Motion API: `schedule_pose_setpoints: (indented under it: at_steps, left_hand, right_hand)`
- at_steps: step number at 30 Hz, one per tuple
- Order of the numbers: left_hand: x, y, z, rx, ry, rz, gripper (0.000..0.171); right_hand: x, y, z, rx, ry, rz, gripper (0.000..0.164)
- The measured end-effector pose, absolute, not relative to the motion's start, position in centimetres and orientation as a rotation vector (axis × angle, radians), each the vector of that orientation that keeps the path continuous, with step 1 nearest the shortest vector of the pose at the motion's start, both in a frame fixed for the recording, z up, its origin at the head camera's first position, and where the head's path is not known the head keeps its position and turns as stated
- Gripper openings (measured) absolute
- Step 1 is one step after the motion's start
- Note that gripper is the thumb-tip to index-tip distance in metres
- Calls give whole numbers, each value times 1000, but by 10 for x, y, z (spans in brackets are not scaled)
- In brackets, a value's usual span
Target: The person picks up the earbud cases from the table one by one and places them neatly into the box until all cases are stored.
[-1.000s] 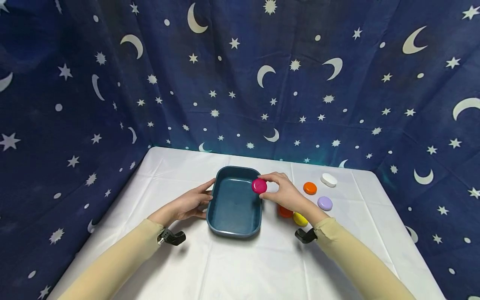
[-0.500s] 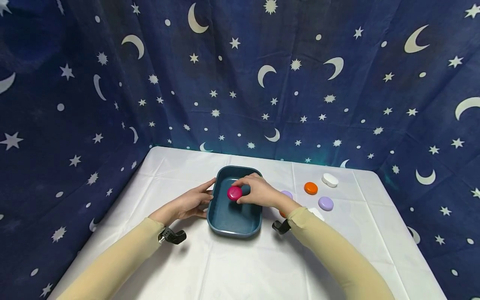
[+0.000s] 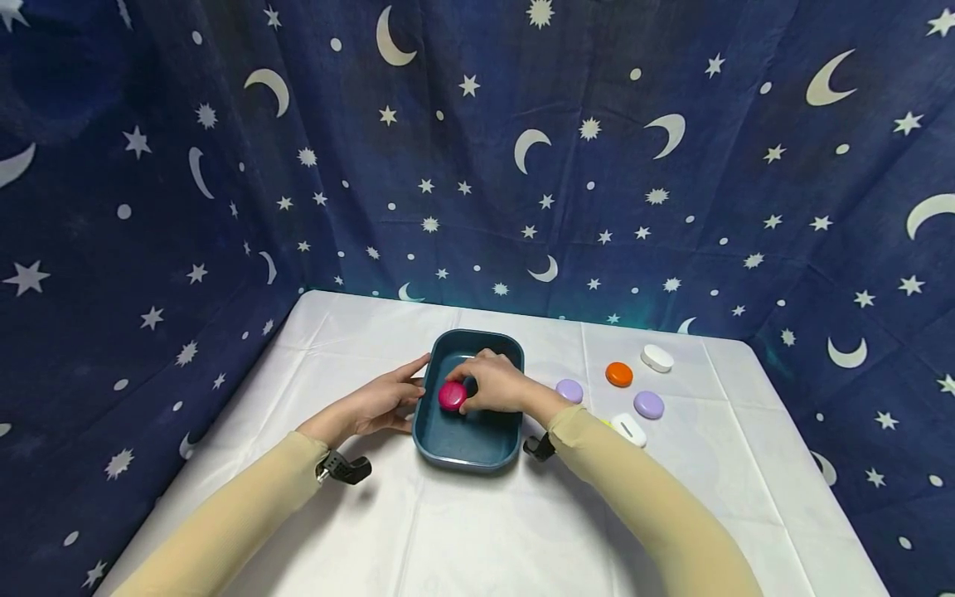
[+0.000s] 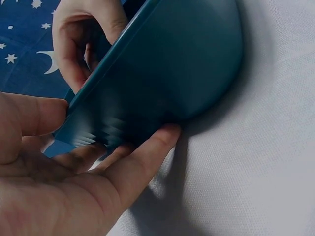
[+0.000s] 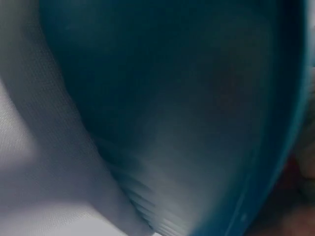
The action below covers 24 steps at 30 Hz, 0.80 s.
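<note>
A dark teal rectangular bin (image 3: pixel 466 465) with rounded corners stands on the white-covered table. Low inside it, toward its left wall, my right hand (image 3: pixel 498 383) pinches a glossy pink round disc (image 3: pixel 452 396) between thumb and fingers. My left hand (image 3: pixel 382 404) rests along the bin's outer left side. In the left wrist view, the left thumb (image 4: pixel 47 114) touches near the rim, and the spread fingers (image 4: pixel 147 160) lie against the ribbed outer wall. The bin's wall (image 5: pixel 162 113) fills most of the right wrist view and hides the pink disc.
Right of the bin lie two lilac discs (image 3: pixel 648 405), an orange disc (image 3: pixel 618 374), a white oval piece (image 3: pixel 656 358) and a white piece with a dark slot (image 3: pixel 628 429). A bit of yellow shows by the right sleeve (image 3: pixel 634 489). A starry curtain (image 3: pixel 477 166) hangs behind the table.
My right hand has carried the pink disc left over the bin's right rim and down into it. Pieces formerly behind the right arm now show. My left hand has stayed against the bin.
</note>
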<state>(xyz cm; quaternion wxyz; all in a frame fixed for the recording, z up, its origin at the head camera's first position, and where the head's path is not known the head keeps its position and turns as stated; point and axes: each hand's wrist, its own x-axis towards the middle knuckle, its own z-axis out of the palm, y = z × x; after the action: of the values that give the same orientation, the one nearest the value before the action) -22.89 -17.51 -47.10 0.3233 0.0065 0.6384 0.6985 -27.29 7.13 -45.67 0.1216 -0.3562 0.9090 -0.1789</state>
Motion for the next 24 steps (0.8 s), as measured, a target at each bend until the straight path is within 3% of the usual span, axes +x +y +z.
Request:
schedule_pose_setpoints:
  at_steps: [11, 24]
  left_hand:
    - [-230, -172, -472, -6, 1737, 1804, 69]
    - [-231, -171, -474, 13, 1773, 1790, 73]
  right_hand:
    - [-269, 100, -425, -969, 2650, -780, 61]
    - [-257, 177, -409, -818, 2713, -1010, 61]
